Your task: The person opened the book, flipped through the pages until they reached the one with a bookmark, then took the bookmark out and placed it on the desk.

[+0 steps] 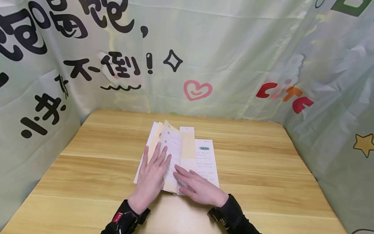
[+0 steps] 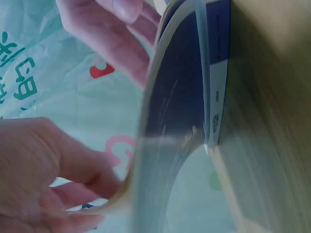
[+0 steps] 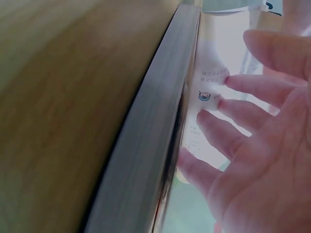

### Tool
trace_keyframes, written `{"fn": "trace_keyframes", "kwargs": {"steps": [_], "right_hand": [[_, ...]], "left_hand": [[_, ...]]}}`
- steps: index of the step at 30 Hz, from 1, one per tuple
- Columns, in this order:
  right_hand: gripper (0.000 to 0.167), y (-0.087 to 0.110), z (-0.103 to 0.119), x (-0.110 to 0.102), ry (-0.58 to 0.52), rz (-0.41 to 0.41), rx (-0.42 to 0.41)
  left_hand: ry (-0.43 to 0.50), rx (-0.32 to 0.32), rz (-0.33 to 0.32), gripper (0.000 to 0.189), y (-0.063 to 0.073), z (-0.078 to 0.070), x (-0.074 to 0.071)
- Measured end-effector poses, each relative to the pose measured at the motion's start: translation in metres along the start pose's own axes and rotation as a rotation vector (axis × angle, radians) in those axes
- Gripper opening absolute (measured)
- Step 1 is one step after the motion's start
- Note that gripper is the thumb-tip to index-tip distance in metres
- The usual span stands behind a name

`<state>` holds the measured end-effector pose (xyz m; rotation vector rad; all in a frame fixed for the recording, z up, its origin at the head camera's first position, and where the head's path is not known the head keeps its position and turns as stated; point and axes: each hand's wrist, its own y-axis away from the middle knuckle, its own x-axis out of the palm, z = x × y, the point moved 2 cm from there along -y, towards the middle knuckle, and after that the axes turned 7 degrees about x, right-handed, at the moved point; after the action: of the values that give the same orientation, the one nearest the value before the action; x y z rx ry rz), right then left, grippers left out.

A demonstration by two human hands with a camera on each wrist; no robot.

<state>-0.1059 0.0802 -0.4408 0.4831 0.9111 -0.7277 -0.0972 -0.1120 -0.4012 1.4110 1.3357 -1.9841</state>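
An open book (image 1: 174, 154) lies on the table, its middle leaves lifted and curved. My left hand (image 1: 152, 174) rests on the left leaves with fingers spread and fairly straight; its thumb is hidden in the head view. In the left wrist view that left hand (image 2: 34, 170) meets a curling page edge. My right hand (image 1: 201, 188) lies on the lower right page, fingers stretched toward the fold. Seen from the right wrist, the right hand (image 3: 257, 126) touches a page (image 3: 211, 48) with a small cartoon face. A dark blue cover (image 2: 180, 92) arches beneath the leaves.
A white printed page (image 1: 205, 159) with a green heading shows at the right, partly under the book. The wooden table (image 1: 257, 169) extends around it. Printed cloth (image 1: 228, 65) hangs behind and at both sides. A dark cable (image 1: 362, 230) shows at the lower right corner.
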Motion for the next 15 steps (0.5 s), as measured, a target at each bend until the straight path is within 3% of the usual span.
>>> {"fn": "trace_keyframes", "kwargs": {"steps": [11, 15], "right_hand": [[0.058, 0.0014, -0.0004, 0.0021, 0.025, 0.028, -0.014], [0.057, 0.0015, 0.0001, 0.0029, 0.035, 0.029, -0.019]], "left_hand": [[-0.034, -0.048, 0.083, 0.040, 0.0088, 0.0079, 0.0073], [-0.008, -0.059, 0.148, 0.039, 0.0092, 0.0073, 0.0094]]}}
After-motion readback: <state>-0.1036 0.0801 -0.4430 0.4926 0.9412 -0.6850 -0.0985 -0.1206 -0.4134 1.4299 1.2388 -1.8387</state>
